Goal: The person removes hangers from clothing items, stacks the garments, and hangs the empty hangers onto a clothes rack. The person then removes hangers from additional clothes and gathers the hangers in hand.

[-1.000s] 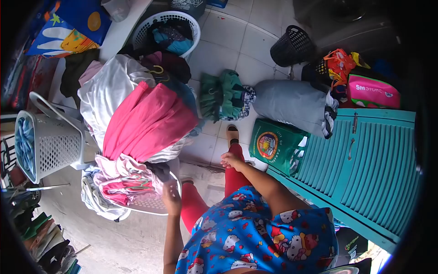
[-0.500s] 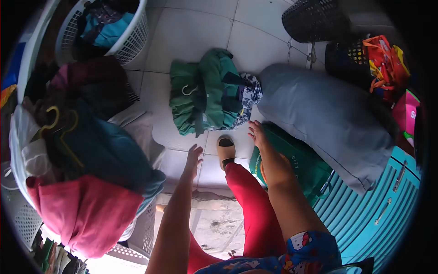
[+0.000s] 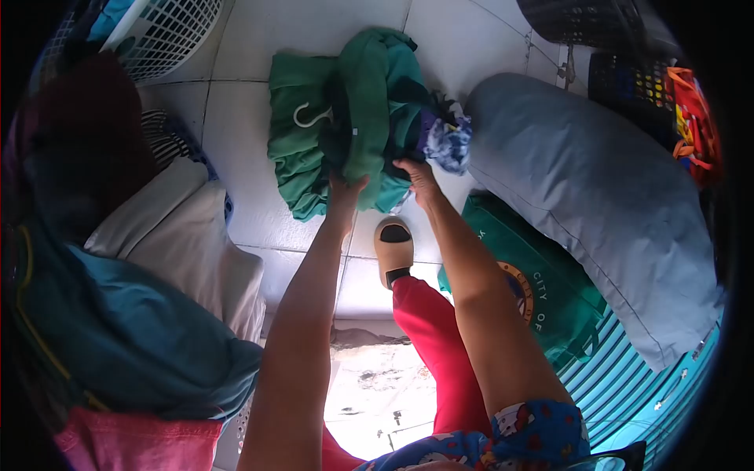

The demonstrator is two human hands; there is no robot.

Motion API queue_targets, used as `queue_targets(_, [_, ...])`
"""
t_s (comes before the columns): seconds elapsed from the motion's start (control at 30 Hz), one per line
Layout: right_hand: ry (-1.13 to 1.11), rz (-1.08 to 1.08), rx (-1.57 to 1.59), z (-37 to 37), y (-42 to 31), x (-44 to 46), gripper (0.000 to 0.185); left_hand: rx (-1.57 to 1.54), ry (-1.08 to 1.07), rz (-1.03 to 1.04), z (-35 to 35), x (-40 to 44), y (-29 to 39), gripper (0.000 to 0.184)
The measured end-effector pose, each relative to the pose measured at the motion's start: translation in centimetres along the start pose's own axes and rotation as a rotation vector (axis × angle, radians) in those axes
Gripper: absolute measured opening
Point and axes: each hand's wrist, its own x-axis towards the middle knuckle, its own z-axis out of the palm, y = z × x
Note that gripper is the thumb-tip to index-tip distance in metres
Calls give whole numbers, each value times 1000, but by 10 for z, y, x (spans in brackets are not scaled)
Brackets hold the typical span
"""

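Note:
A bunched pile of green clothes [image 3: 364,141] lies on the tiled floor in front of me, with a white hanger hook [image 3: 312,116] showing on its left part. My left hand [image 3: 346,191] grips the near edge of the pile, its thumb on top and the other fingers partly hidden by cloth. At the pile's near right side, my right hand [image 3: 419,174] is closed on the same clothes. A patterned blue and white cloth [image 3: 451,141] sticks out at the right, just beyond that hand.
A grey stuffed bag or cushion [image 3: 581,188] lies at right, over a green printed bag [image 3: 522,275] and turquoise slatted panel [image 3: 620,385]. Piled clothes [image 3: 149,314] and a white basket [image 3: 169,39] line the left. My sandalled foot [image 3: 393,247] stands below the pile.
Both hands have reached forward from above the floor and taken hold of the green clothes. The view has moved closer to the pile.

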Motion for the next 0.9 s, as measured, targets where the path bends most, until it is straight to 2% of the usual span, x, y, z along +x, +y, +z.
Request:
queue_targets(0.03, [-1, -141, -3, 13, 4, -11, 29, 9, -3, -12, 0, -3, 3, 73])
queue_targets(0.1, [-38, -178, -52, 26, 16, -34, 21, 30, -5, -27, -2, -18, 15, 65])
queue_targets(0.13, [-1, -191, -88, 33, 12, -61, 22, -52, 39, 40, 3, -35, 18, 57])
queue_targets(0.17, [34, -204, -121, 42, 8, -95, 23, 79, 71, 236, 6, -55, 19, 53])
queue_targets(0.2, [4, -274, -145, 43, 10, -123, 24, 418, 73, 185, 9, -80, 38, 52])
queue_targets(0.23, [-25, -345, -169, 40, 12, -153, 26, 364, -27, 498, 12, -111, 46, 50])
queue_targets(0.27, [-13, -583, -319, 31, 24, -178, 27, 520, -57, 469, 14, -137, 42, 53])
queue_targets(0.3, [2, -822, -469, 20, 36, -203, 28, 543, -5, 484, 20, -175, 49, 58])
queue_targets(0.37, [-26, -715, -367, 13, 15, -286, 24, 551, -104, 533, 26, -247, 62, 62])
queue_targets(0.4, [-17, -768, -449, 16, -2, -330, 24, 444, -130, 575, 29, -286, 81, 63])
queue_targets(0.43, [-6, -825, -529, 16, -11, -367, 24, 417, -184, 519, 31, -321, 109, 65])
queue_targets(0.47, [182, -1044, -1095, 5, -7, -397, 26, 371, -233, 498, 32, -353, 127, 67])
queue_targets(0.53, [366, -1181, -1476, 4, -8, -448, 29, 232, -288, 531, 32, -413, 172, 68])
queue_targets(0.57, [313, -1133, -1292, 12, -19, -480, 31, 156, -331, 596, 32, -438, 190, 68])
queue_targets(0.67, [78, -961, -783, 32, -62, -594, 35, 39, -392, 600, 21, -520, 254, 65])
queue_targets(0.73, [-20, -899, -596, 54, -84, -655, 38, 51, -418, 636, 7, -567, 278, 63])
queue_targets(0.83, [-161, -932, -648, 91, -122, -763, 32, 124, -471, 780, -21, -641, 323, 68])
queue_targets(0.87, [-271, -982, -534, 105, -129, -793, 31, 155, -474, 834, -34, -662, 332, 69])
queue_targets(0.9, [-263, -997, -526, 96, -113, -799, 32, 188, -477, 878, -44, -685, 338, 70])
